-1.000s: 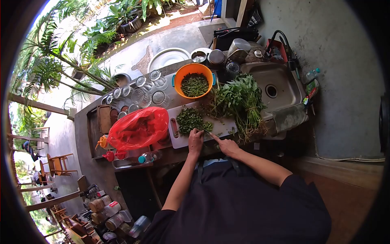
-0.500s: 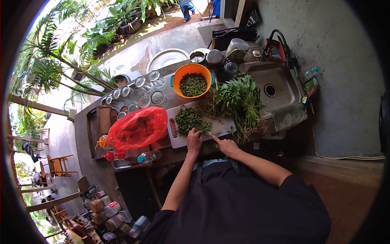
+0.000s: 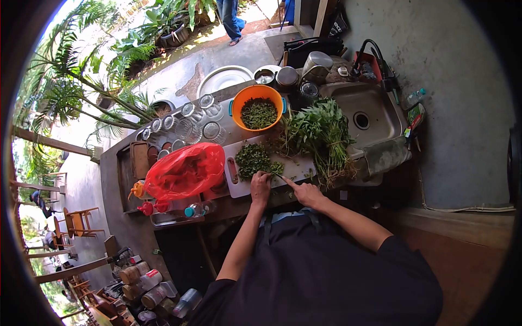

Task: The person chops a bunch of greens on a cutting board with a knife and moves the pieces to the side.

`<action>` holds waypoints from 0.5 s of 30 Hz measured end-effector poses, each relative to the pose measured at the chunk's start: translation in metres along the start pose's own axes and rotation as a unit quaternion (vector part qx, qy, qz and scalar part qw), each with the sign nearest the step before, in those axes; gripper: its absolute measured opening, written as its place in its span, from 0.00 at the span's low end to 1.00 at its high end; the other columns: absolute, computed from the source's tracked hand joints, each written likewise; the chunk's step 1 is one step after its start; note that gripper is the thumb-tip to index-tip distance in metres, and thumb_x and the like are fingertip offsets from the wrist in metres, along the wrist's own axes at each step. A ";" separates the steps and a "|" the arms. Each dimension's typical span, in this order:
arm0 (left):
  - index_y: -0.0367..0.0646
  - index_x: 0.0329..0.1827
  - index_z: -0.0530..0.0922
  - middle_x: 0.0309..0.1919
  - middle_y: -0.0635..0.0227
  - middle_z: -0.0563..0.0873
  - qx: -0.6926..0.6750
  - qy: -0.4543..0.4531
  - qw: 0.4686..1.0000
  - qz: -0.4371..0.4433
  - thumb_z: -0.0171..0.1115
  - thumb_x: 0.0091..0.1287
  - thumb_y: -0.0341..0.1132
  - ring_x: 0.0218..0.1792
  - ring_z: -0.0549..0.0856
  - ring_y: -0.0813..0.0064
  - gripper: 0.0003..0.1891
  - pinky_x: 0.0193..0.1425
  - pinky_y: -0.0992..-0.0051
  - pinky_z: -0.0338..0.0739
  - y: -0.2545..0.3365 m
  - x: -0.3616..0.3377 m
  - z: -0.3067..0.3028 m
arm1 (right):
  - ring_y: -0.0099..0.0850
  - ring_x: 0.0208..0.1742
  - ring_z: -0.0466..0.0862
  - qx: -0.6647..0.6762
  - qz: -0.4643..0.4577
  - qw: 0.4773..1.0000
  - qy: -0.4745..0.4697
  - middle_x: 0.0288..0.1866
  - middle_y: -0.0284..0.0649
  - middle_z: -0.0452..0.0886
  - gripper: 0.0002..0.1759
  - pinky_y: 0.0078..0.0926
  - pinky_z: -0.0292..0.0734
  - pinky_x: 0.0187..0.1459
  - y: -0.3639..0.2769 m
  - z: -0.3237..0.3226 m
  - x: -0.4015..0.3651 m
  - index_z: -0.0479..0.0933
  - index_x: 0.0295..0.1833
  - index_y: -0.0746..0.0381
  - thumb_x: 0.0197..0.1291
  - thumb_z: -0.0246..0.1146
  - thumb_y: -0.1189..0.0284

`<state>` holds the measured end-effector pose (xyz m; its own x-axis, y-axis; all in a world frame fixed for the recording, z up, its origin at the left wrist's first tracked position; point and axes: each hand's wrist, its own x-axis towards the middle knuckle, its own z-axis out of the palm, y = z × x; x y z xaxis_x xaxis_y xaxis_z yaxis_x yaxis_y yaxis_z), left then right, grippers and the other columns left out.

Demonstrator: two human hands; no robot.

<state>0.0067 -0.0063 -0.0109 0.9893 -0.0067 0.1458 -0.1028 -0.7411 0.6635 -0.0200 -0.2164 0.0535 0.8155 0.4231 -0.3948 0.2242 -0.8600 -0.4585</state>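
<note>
On the white cutting board (image 3: 239,188), my left hand (image 3: 261,186) has its fingers bunched on some leafy greens at the front edge. My right hand (image 3: 306,194) is closed round a knife (image 3: 281,176), its index finger stretched along it and the blade reaching toward my left fingertips. A pile of chopped greens (image 3: 253,161) lies just beyond my left hand, with a smaller chopped heap (image 3: 277,168) beside the blade. Uncut leafy bunches with roots (image 3: 324,136) cover the board's right side. Behind the board stands an orange colander (image 3: 234,108) with chopped greens inside.
A red plastic bag (image 3: 185,173) sits left of the board, near a bottle with a teal cap (image 3: 196,210). Glasses (image 3: 213,131) stand farther back. A steel sink (image 3: 375,111) is at the right, a grey cloth (image 3: 387,156) over its edge. Someone's legs (image 3: 230,19) show outside.
The person outside has walked closer, and more of their legs shows. My right hand and the knife have shifted very slightly; my left hand stays in place.
</note>
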 end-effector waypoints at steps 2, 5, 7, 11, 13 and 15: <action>0.40 0.39 0.88 0.39 0.60 0.84 0.012 -0.007 1.000 0.003 0.68 0.61 0.28 0.46 0.83 0.58 0.06 0.52 0.62 0.78 0.000 0.001 0.000 | 0.56 0.32 0.85 -0.007 0.001 1.000 -0.002 0.29 0.57 0.82 0.45 0.56 0.81 0.39 -0.003 -0.001 0.000 0.44 0.82 0.33 0.64 0.54 0.71; 0.39 0.37 0.87 0.39 0.61 0.84 0.019 -0.001 1.000 0.005 0.66 0.62 0.28 0.46 0.83 0.59 0.05 0.52 0.63 0.78 0.003 0.001 0.001 | 0.55 0.33 0.85 -0.029 0.005 1.000 0.002 0.29 0.56 0.82 0.45 0.55 0.82 0.40 -0.004 0.000 0.001 0.46 0.82 0.34 0.63 0.55 0.71; 0.39 0.37 0.87 0.39 0.61 0.84 0.016 0.000 1.000 0.009 0.66 0.62 0.28 0.45 0.83 0.59 0.05 0.51 0.63 0.78 0.004 0.001 -0.001 | 0.55 0.33 0.85 -0.039 -0.010 0.999 0.021 0.30 0.55 0.83 0.44 0.55 0.82 0.41 -0.004 0.000 0.000 0.47 0.82 0.34 0.63 0.54 0.72; 0.39 0.37 0.87 0.38 0.61 0.84 0.019 -0.001 1.000 0.013 0.67 0.61 0.28 0.45 0.83 0.59 0.05 0.51 0.63 0.78 0.004 0.002 -0.002 | 0.55 0.33 0.85 -0.049 0.002 0.999 0.000 0.30 0.55 0.83 0.44 0.56 0.81 0.43 -0.007 -0.001 0.002 0.48 0.82 0.34 0.63 0.52 0.74; 0.39 0.37 0.87 0.38 0.61 0.83 0.015 0.001 1.000 0.016 0.67 0.60 0.27 0.45 0.82 0.59 0.05 0.51 0.63 0.78 0.004 0.002 -0.002 | 0.55 0.34 0.86 -0.039 0.013 0.999 -0.002 0.31 0.55 0.83 0.44 0.56 0.81 0.44 -0.010 -0.001 0.002 0.48 0.82 0.34 0.63 0.51 0.75; 0.39 0.38 0.87 0.38 0.61 0.83 0.014 0.001 1.000 0.015 0.67 0.60 0.27 0.45 0.82 0.59 0.05 0.51 0.63 0.78 0.004 0.002 -0.002 | 0.55 0.34 0.86 -0.041 0.015 0.999 -0.004 0.31 0.56 0.83 0.44 0.57 0.81 0.43 -0.012 0.001 0.002 0.48 0.82 0.34 0.63 0.51 0.75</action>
<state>0.0079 -0.0082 -0.0066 0.9857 -0.0277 0.1664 -0.1292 -0.7585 0.6387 -0.0212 -0.2047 0.0573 0.8186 0.3984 -0.4136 0.2424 -0.8926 -0.3800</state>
